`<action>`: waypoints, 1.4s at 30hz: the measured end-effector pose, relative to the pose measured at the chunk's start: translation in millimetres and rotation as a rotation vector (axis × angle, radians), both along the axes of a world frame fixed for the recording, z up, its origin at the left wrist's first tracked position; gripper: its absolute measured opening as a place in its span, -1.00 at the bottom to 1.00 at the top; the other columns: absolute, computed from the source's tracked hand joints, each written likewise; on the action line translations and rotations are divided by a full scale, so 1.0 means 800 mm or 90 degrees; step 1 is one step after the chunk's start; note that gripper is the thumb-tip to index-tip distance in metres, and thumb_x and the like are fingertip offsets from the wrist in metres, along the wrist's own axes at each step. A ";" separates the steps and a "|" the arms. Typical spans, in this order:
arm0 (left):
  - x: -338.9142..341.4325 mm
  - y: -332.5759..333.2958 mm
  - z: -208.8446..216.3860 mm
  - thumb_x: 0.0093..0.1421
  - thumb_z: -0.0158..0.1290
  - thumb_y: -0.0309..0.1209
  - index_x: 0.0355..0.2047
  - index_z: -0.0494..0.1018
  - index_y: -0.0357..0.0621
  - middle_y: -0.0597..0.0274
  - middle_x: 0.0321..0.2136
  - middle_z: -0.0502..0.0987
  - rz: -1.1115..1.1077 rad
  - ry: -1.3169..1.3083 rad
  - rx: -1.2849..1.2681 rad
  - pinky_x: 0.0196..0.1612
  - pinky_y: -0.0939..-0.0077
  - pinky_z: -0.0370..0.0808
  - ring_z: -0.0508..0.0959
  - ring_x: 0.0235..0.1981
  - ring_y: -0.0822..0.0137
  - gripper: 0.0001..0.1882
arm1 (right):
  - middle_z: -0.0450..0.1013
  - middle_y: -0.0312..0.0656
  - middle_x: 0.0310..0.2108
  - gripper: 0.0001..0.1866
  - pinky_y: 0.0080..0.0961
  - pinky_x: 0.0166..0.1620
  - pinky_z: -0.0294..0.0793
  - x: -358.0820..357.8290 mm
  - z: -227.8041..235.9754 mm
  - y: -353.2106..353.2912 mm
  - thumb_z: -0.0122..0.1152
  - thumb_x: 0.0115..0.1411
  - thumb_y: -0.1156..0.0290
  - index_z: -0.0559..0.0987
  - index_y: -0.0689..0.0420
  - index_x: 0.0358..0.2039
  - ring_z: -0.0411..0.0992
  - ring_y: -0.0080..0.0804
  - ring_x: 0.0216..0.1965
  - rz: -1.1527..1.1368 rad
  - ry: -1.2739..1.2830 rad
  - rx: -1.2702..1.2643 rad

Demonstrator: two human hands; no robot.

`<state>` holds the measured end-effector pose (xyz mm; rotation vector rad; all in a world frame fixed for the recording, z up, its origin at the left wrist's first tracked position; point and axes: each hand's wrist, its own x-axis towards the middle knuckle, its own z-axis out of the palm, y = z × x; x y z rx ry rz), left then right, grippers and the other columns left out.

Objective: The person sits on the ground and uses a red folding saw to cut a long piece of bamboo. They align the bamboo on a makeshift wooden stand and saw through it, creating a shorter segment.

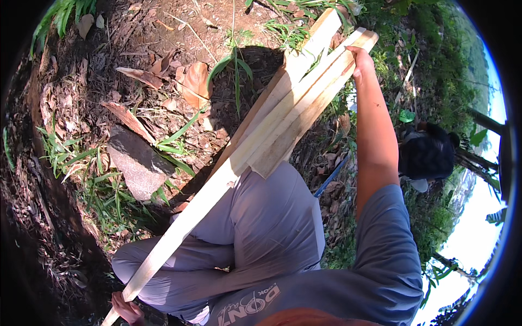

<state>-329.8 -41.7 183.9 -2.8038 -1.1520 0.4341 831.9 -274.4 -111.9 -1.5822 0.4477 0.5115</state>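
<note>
The left hand (128,309) and right hand (363,61) grip a long slat (191,224) near its ends, over the person's legs (277,212) and other boards (271,156) — apparently positioning it, with even support needed next.

Outdoors, bright sun w/ hard shadows. Brown dirt ground (144,32) w/ dry leaves (196,85), grass (117,201) & flat grey stone (137,165) on L. Fern (64,20) at top L. Green bushes (440,62) on R; v. bright sky (478,233) beyond, esp. lower R.
</note>
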 end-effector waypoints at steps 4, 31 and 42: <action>0.064 0.029 0.028 0.43 -0.29 0.13 0.12 0.34 -0.52 -0.42 -0.02 0.48 0.045 0.038 -0.077 0.11 -0.32 0.37 0.47 -0.03 -0.49 -0.22 | 0.65 0.01 -0.14 -0.66 -0.15 -0.10 0.74 0.012 -0.022 -0.030 0.32 0.23 0.61 0.55 0.44 0.01 0.68 -0.05 -0.21 0.022 0.008 0.010; 0.096 0.039 0.020 0.40 -0.26 0.15 -0.10 0.45 -0.35 -0.20 -0.31 0.49 0.064 -0.075 -0.134 -0.23 -0.16 0.43 0.53 -0.30 -0.34 -0.31 | 0.63 -0.12 0.12 -0.49 -0.21 0.32 0.47 -0.352 0.275 0.168 0.50 0.31 0.16 0.66 0.11 0.19 0.54 -0.16 0.23 1.012 -0.484 -0.123; 0.100 0.051 0.000 0.24 -0.08 -0.07 -0.14 0.47 -0.29 -0.17 -0.37 0.51 0.059 -0.151 -0.126 -0.30 -0.14 0.44 0.54 -0.37 -0.31 -0.52 | 0.65 -0.13 0.02 -0.64 -0.28 0.20 0.56 -0.417 0.192 0.107 0.52 0.21 0.29 0.75 0.15 -0.02 0.63 -0.16 0.07 1.139 -0.456 -0.068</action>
